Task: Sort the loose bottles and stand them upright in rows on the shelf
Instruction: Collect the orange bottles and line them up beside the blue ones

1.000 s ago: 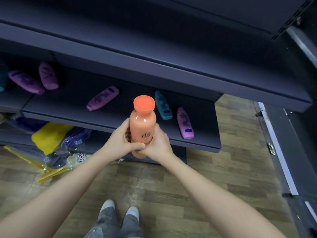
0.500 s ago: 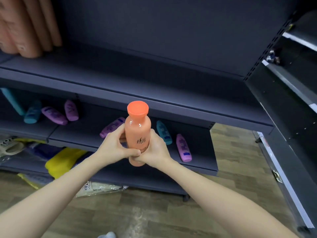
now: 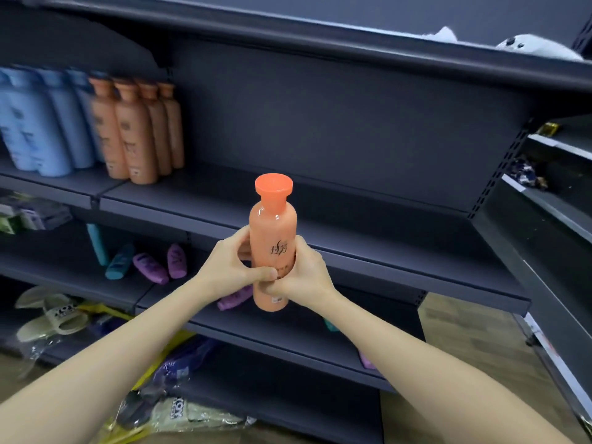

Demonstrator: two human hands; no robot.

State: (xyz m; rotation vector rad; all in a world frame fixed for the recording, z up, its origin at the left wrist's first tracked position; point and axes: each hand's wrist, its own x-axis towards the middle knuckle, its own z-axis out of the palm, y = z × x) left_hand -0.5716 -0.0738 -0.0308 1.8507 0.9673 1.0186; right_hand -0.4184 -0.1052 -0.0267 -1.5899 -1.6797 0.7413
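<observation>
1. Up went the tall orange plastic bottle [image 3: 272,225], now in front of the dark metal shelf [image 3: 384,238].
2. Left hand [image 3: 227,267] and right hand [image 3: 307,277] both wrap it, keeping it straight for standing.

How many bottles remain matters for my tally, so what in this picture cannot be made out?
Head view only:
Orange bottle: lower label covered by the left hand and right hand.
Purple bottle behind the hands: mostly hidden by them.
Blue bottles at left: blurred and cut off by the frame edge, so no count.
Shelved orange row: labels blurred.
White things on top shelf: partly hidden by its lip.
</observation>
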